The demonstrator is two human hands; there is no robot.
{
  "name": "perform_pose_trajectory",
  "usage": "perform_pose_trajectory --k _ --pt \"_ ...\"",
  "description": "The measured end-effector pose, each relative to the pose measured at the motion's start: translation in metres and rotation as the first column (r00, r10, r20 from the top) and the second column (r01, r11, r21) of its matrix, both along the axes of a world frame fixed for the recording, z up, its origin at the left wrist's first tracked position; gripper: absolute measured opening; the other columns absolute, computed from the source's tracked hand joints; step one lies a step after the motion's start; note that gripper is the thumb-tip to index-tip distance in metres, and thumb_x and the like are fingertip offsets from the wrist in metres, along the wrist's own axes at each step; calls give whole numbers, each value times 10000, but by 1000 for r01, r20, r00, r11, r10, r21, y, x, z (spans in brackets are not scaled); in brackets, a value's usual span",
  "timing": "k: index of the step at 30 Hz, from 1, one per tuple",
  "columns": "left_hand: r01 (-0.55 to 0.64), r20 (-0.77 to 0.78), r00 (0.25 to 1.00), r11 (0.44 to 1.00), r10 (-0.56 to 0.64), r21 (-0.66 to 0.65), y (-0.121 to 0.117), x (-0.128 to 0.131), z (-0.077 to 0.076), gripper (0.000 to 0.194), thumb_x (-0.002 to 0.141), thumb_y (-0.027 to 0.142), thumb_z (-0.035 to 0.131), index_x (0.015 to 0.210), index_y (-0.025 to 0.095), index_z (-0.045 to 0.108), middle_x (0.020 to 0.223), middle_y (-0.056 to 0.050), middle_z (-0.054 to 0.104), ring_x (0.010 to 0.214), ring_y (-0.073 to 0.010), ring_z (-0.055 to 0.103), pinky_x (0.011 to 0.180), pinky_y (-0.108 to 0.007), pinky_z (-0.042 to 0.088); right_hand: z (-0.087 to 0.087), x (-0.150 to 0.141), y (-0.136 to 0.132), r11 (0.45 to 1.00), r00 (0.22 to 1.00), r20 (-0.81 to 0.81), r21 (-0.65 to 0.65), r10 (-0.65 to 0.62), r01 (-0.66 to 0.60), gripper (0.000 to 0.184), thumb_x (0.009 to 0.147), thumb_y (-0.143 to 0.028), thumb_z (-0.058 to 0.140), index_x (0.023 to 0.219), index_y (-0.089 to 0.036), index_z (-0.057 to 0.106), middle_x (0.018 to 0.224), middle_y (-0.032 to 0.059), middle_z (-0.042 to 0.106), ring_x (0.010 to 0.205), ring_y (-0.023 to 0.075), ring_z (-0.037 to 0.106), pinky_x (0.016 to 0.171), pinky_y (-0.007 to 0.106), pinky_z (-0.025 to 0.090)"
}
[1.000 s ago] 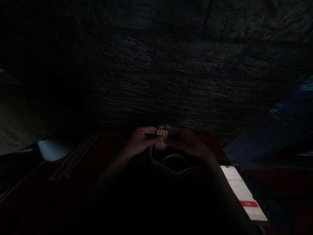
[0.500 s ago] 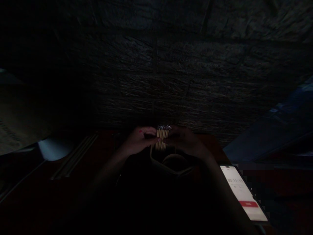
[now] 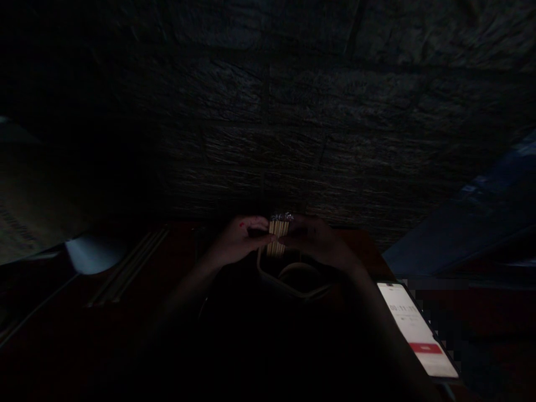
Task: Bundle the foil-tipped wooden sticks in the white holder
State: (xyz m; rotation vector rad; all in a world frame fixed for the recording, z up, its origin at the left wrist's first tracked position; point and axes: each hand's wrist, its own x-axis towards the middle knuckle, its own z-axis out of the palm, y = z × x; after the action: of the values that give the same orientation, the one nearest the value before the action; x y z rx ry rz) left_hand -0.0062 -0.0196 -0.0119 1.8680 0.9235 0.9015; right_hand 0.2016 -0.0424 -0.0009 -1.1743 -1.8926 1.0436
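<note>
A bundle of thin tan sticks [image 3: 278, 230] with shiny silvery upper ends stands upright in the middle of the view, held between both hands. On its left side is my left hand [image 3: 240, 239], closed with the thumb pressed against the front of the sticks. My right hand [image 3: 316, 239] grips the opposite side, its thumb also across the front; its fingers behind are dark. Just below the bundle is an open container with a pale rim [image 3: 272, 281], and a curved edge shows inside it. Deep shadow hides the lower ends of the sticks.
A phone [image 3: 414, 329] with a lit timer screen lies at the right. Several long sticks [image 3: 129, 268] lie on the reddish table [image 3: 176, 262] at left, near a pale cup-like object [image 3: 95, 255] and a sack [image 3: 20, 206]. A rough block wall [image 3: 268, 123] rises behind.
Both hands keep nearly the same hold on the bundle of sticks, with only a tiny shift of the right thumb. The picture is slightly darker.
</note>
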Motion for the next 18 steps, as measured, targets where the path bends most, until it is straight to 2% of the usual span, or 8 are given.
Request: perform_pose_trajectory --k 7,13,18 --pt "16 -11 1000 1000 -17 -26 -1 0 1 125 794 253 675 879 162 683 916 -42 736 819 -156 671 714 -264 501 -4 1 1 1000 1000 -29 -10 10 -10 295 788 -274 681 1073 -200 689 961 45 738 856 177 684 731 293 524" --pt "25 -11 1000 999 -25 -24 -1 0 2 112 783 251 674 851 162 678 879 -38 732 826 -167 672 681 -257 501 -4 1 2 1000 999 -38 8 13 -13 288 788 -288 688 1060 -194 690 981 48 734 890 186 684 769 308 527" --pt "47 0 999 998 -47 -38 -1 -1 1 132 798 252 664 897 166 679 900 -40 735 829 -160 673 717 -266 508 -2 -1 0 1000 999 -37 -1 9 -9 238 778 -259 690 1004 -185 694 933 46 734 841 171 682 724 289 526"
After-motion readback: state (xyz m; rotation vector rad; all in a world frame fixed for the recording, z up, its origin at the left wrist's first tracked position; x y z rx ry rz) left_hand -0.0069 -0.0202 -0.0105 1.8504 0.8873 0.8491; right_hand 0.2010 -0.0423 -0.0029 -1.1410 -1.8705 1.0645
